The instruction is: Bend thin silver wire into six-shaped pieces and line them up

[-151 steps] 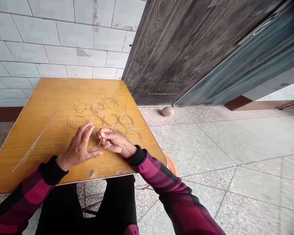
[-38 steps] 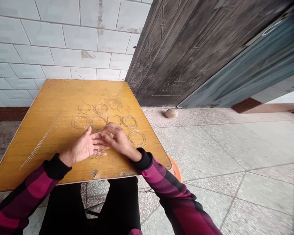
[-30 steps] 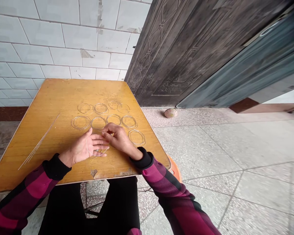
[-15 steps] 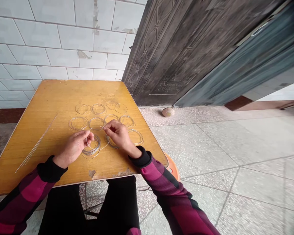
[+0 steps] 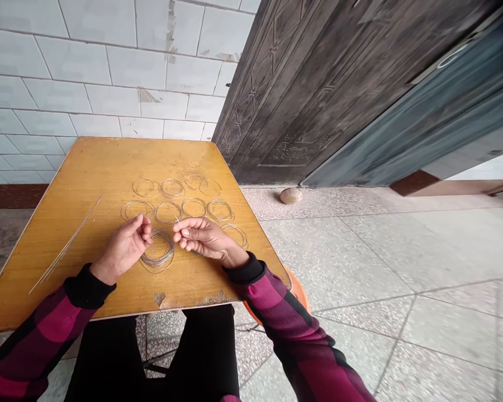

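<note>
Right now, a loose coil of thin wire lies flat on the bench, touching the left hand, whose fingers are curled, grip unclear. The right hand, just beyond it, appears to pinch a thin wire end.

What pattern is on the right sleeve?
Pink and black checks on the right sleeve, clearest in the head view.

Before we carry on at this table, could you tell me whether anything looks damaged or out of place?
The yellow wooden tabletop is damaged: two bare chipped patches break its near edge. The thin silver wire rings lie in mostly orderly rows, so they look fine.
</note>
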Demonstrator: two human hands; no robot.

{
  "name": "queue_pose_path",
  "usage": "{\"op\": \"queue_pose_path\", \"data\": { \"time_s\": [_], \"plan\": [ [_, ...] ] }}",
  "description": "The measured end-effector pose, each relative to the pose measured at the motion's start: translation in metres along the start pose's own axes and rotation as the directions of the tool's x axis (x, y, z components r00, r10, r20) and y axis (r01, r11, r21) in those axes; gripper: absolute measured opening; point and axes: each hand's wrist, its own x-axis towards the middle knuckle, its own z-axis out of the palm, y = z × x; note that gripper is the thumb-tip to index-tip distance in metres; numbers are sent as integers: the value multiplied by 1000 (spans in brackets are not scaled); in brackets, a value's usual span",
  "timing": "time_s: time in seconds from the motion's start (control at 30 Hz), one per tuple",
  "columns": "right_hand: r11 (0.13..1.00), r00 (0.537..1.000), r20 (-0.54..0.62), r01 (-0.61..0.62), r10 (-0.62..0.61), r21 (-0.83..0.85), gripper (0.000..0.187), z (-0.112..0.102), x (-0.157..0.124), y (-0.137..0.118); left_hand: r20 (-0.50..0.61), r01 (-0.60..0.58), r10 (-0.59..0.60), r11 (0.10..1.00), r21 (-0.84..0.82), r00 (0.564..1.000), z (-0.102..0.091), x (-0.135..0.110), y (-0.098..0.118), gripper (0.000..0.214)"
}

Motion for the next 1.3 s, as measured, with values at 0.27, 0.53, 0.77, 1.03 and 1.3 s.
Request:
{"op": "queue_pose_path", "data": {
  "time_s": [0.27, 0.53, 0.77, 1.03, 1.3],
  "plan": [
    [1000, 1000, 23, -14, 13, 9, 24, 1, 7, 14, 155, 49, -74, 986, 161, 985, -1, -4, -7, 27],
    [994, 1000, -24, 13, -16, -111, 15, 5, 4, 11, 159, 46, -95, 957, 287, 983, -2, -4, -8, 33],
    [964, 1000, -20, -8, 3, -267, 14, 2, 3, 9, 198, 284, -350, 912, 296, 916, -10, -1, -5, 19],
    [660, 881, -123, 243, -457, -711, 32, 6, 0, 8, 138, 247, -247, 969, 19, 959, -5, 0, -6, 14],
    [149, 755, 388, 532, -529, -833, 124, 9, 7, 21, 9, 195, -196, 972, -131, 981, 10, -6, -2, 22]
  ]
}}
